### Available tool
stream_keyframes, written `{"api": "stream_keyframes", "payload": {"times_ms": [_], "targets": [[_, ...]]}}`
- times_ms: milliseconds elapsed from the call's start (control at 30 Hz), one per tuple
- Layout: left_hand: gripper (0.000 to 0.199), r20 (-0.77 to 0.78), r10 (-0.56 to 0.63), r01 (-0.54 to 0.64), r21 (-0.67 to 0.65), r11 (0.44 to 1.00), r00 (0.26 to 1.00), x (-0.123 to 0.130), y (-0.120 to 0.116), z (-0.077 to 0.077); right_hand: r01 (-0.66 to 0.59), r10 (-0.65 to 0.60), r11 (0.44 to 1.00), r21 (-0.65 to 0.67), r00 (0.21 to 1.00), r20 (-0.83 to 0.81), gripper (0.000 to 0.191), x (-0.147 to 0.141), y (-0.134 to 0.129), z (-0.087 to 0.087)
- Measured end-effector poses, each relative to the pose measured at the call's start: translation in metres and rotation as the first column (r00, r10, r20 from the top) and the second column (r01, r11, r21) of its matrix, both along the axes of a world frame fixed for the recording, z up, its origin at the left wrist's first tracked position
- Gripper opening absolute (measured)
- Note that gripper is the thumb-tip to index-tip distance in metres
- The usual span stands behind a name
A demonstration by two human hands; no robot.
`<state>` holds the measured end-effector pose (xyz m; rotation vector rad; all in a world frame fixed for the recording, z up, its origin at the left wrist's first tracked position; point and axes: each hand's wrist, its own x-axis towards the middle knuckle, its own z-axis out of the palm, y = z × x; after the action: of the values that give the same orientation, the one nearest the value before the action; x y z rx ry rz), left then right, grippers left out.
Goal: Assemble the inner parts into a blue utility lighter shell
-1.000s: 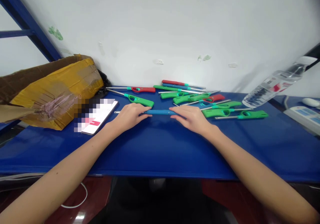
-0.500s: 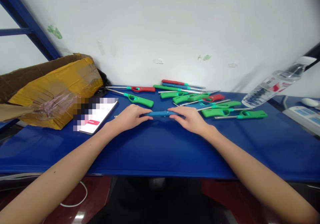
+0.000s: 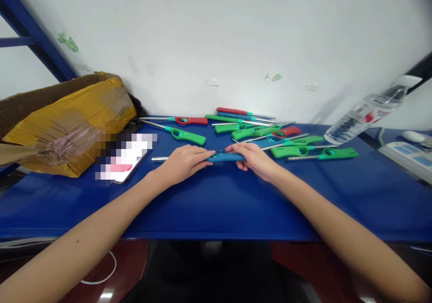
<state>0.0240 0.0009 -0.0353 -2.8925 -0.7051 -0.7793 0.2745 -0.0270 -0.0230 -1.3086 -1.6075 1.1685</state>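
A blue long-necked lighter (image 3: 227,157) lies level between my hands, its metal tube pointing left past my left hand. My left hand (image 3: 186,162) is closed round the trigger end. At the handle end, my right hand (image 3: 253,159) grips with thumb and fingers. A tiny thin piece (image 3: 221,150) shows just above the handle; what it is cannot be made out. Several green lighters (image 3: 286,151) lie behind and to the right of my hands, with a few red and blue ones among them. A green lighter (image 3: 191,136) and a red lighter (image 3: 192,120) rest behind my left hand.
On the left stands a taped cardboard box (image 3: 70,127), with a phone (image 3: 130,161) beside it on the blue table (image 3: 216,204). A water bottle (image 3: 364,114) leans at the right, near a white power strip (image 3: 410,159). The white wall closes off the back.
The blue lighter has shifted right and its metal tube now shows to the left. My left hand has slid right along it, and my right hand's fingers have curled in around the handle.
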Motion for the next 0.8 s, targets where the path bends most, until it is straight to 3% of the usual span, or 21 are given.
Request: {"api": "stream_keyframes", "payload": {"times_ms": [100, 167, 233, 300, 400, 567, 733, 800], "targets": [[0.035, 0.030, 0.049, -0.045, -0.105, 0.993, 0.998, -0.001, 0.002, -0.002, -0.046, -0.010, 0.961, 0.274, 0.980, 0.201, 0.029, 0.004, 0.000, -0.001], [0.033, 0.047, 0.075, -0.066, -0.179, 0.982, 0.996, -0.002, 0.004, -0.003, -0.154, -0.052, 0.861, 0.485, 0.921, 0.386, 0.027, 0.008, -0.001, -0.001], [0.031, 0.060, 0.068, -0.053, -0.230, 0.972, 0.996, -0.002, 0.006, -0.003, -0.278, -0.097, 0.747, 0.604, 0.853, 0.513, 0.025, 0.011, -0.001, -0.002], [0.029, 0.077, 0.045, -0.025, -0.251, 0.968, 0.996, -0.002, 0.007, -0.003, -0.376, -0.089, 0.692, 0.616, 0.802, 0.590, 0.023, 0.014, -0.002, -0.003], [0.028, 0.113, 0.028, 0.002, -0.255, 0.967, 0.993, -0.001, 0.009, -0.005, -0.448, -0.049, 0.686, 0.573, 0.757, 0.651, 0.023, 0.015, -0.001, -0.006], [0.032, 0.175, 0.039, 0.001, -0.226, 0.974, 0.984, 0.004, 0.007, -0.012, -0.391, -0.144, 0.698, 0.599, 0.743, 0.653, 0.027, 0.012, 0.000, -0.014], [0.031, 0.151, 0.020, 0.012, -0.209, 0.978, 0.988, 0.012, 0.005, -0.018, -0.434, -0.229, 0.610, 0.663, 0.704, 0.672, 0.025, 0.005, -0.002, -0.020], [0.031, 0.149, 0.009, 0.017, -0.175, 0.984, 0.989, 0.014, 0.006, -0.020, -0.434, -0.251, 0.605, 0.668, 0.692, 0.677, 0.026, 0.003, -0.002, -0.021]]}}
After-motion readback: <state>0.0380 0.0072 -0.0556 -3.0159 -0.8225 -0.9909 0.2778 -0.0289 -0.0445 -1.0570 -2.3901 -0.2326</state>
